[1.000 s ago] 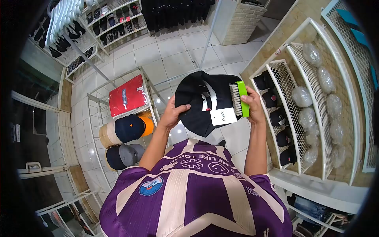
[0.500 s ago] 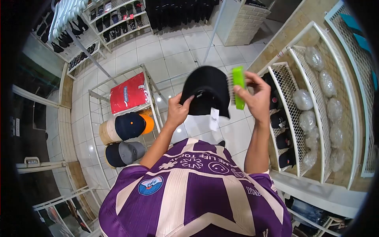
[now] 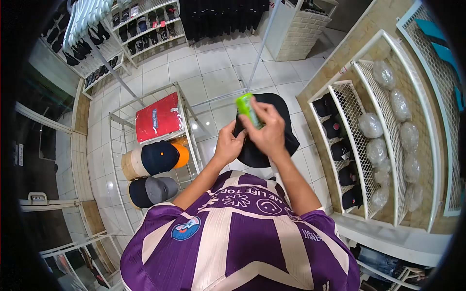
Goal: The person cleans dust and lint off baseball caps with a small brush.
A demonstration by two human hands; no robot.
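A black cap point(image 3: 279, 114) hangs in front of my chest, with my left hand point(image 3: 228, 143) closed on its left edge, thumb on top. My right hand point(image 3: 268, 127) grips a green brush point(image 3: 248, 109) by its back, fingers wrapped around the far side. The brush lies over the upper left of the cap, its bristles hidden beneath it. My right hand and wrist cover much of the cap's middle.
To the left, a white rack point(image 3: 114, 116) holds a red packaged shirt point(image 3: 158, 118) and stacked caps point(image 3: 159, 157). On the right, slanted mesh shelves point(image 3: 350, 102) carry black caps and plastic-wrapped bundles point(image 3: 371, 125). Hangers point(image 3: 87, 22) hang at upper left.
The brush has moved left from beside the cap to over it. The cap has turned, so its inside and white tag no longer show as before.
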